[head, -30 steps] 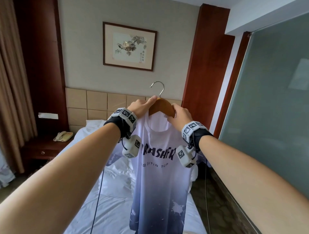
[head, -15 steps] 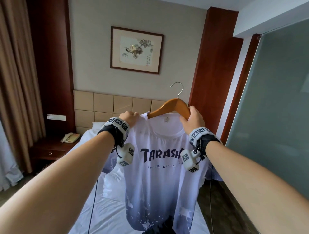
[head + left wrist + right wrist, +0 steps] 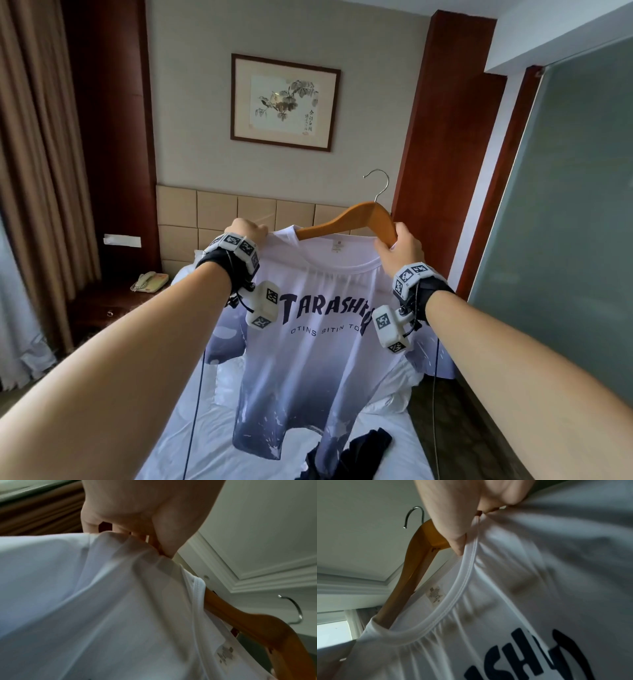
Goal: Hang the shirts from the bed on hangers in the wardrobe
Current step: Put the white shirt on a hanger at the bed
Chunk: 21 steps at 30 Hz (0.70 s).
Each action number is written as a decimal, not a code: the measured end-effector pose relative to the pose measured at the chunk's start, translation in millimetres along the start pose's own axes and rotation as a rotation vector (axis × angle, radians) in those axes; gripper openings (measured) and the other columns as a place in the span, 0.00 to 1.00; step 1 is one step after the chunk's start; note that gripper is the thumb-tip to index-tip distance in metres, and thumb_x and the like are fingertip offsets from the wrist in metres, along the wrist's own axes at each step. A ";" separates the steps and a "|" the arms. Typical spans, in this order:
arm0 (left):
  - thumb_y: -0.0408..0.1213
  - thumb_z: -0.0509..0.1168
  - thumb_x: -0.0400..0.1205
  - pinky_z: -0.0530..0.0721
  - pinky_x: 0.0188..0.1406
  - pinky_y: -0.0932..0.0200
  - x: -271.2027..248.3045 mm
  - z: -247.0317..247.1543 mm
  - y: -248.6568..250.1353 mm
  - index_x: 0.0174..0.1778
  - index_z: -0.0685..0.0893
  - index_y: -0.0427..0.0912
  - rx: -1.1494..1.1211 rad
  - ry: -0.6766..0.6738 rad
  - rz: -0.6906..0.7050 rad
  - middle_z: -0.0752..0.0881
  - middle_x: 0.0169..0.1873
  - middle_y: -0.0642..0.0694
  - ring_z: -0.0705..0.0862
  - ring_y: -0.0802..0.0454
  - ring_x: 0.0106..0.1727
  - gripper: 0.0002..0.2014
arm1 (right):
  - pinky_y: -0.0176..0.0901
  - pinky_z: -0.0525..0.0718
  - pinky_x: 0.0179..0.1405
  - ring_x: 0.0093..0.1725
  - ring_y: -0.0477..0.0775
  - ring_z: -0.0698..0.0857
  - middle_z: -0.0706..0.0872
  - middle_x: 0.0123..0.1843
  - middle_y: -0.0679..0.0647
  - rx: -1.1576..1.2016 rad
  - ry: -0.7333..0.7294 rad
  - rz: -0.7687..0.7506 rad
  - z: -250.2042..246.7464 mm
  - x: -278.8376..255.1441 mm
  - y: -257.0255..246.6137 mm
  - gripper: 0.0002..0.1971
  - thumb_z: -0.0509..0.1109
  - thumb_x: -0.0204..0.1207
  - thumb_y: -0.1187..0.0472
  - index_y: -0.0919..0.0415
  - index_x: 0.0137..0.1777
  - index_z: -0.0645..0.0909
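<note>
A white-to-blue T-shirt with dark lettering hangs in the air over the bed, its collar around a wooden hanger with a metal hook. My left hand grips the shirt's left shoulder, where the hanger's end is under the cloth. My right hand grips the hanger's right arm together with the collar. A dark garment lies on the bed below. The wardrobe is not in view.
The white bed stretches ahead to a tan headboard. A nightstand with a phone stands at the left beside brown curtains. A glass partition runs along the right.
My hands have moved apart, spreading the shirt's shoulders wide. The left hand has gone from the hanger's top to the shirt's left shoulder, and more of the hanger's middle is bare.
</note>
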<state>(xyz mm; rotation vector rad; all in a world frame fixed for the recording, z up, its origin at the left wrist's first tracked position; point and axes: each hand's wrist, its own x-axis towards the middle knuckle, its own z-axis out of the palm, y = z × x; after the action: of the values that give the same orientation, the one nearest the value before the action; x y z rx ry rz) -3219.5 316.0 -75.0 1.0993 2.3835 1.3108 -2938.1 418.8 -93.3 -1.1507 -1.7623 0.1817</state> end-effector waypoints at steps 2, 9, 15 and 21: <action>0.45 0.63 0.81 0.76 0.41 0.56 -3.7 2.5 9.4 0.50 0.89 0.36 0.020 0.001 0.022 0.89 0.49 0.36 0.83 0.39 0.42 0.16 | 0.43 0.77 0.28 0.29 0.58 0.81 0.80 0.30 0.50 -0.025 -0.012 -0.005 -1.1 0.5 -0.8 0.07 0.70 0.77 0.56 0.58 0.46 0.76; 0.48 0.60 0.82 0.79 0.44 0.55 -24.3 18.0 39.7 0.39 0.84 0.42 0.096 -0.053 0.166 0.85 0.42 0.39 0.86 0.38 0.46 0.15 | 0.42 0.72 0.28 0.28 0.56 0.79 0.77 0.29 0.47 -0.118 -0.058 -0.059 -4.5 1.3 -10.1 0.11 0.70 0.76 0.52 0.53 0.41 0.70; 0.57 0.63 0.80 0.83 0.44 0.57 -32.8 34.0 57.1 0.51 0.86 0.49 0.107 -0.130 0.408 0.87 0.44 0.48 0.86 0.46 0.45 0.16 | 0.43 0.69 0.28 0.32 0.58 0.80 0.77 0.31 0.45 -0.181 -0.077 -0.120 -7.2 -3.1 -20.2 0.13 0.72 0.77 0.48 0.54 0.44 0.71; 0.48 0.74 0.74 0.82 0.52 0.49 -39.8 40.2 76.1 0.65 0.76 0.48 0.277 -0.097 0.497 0.84 0.55 0.44 0.84 0.40 0.52 0.26 | 0.43 0.69 0.31 0.35 0.59 0.80 0.79 0.35 0.48 -0.133 -0.131 -0.197 -3.0 -8.1 -34.4 0.14 0.73 0.77 0.46 0.51 0.47 0.71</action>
<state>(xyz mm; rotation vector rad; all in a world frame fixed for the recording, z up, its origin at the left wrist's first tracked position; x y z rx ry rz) -3132.7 339.0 -44.4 1.8825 2.3541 1.0289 -2956.4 393.0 -77.2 -1.0705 -2.0164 0.0217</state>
